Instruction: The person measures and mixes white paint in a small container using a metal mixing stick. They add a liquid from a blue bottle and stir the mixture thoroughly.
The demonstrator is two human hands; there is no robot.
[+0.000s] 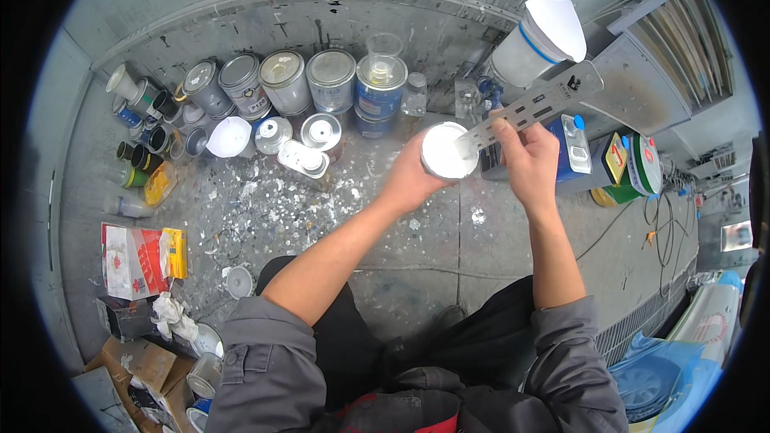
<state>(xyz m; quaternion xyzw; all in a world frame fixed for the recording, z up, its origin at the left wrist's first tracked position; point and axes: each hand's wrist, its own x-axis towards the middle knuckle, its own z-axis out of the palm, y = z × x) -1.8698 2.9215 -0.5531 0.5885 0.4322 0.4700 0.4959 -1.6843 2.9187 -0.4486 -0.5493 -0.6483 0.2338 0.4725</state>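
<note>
My left hand (411, 178) is wrapped round the side of a round cup (427, 166) with white paint (441, 148) in it. In my right hand (528, 162) is a long flat mixing stick (553, 99) with slots cut along it, gripped between thumb and fingers. The stick slants down to the left, its lower end in the white paint. How deep it reaches cannot be seen. Behind the cup stand a clear bottle (414, 95) and a blue can (381, 84) with a clear plastic cup (385, 52) on top.
Paint cans (282, 80) line the bench's back edge. A paper-topped white container (525, 52) stands behind my right hand, and a blue rectangular tin (571, 148) to its right. Dried paint spatters the grey bench (361, 232). At the left are cups (160, 140) and a red-white box (132, 261).
</note>
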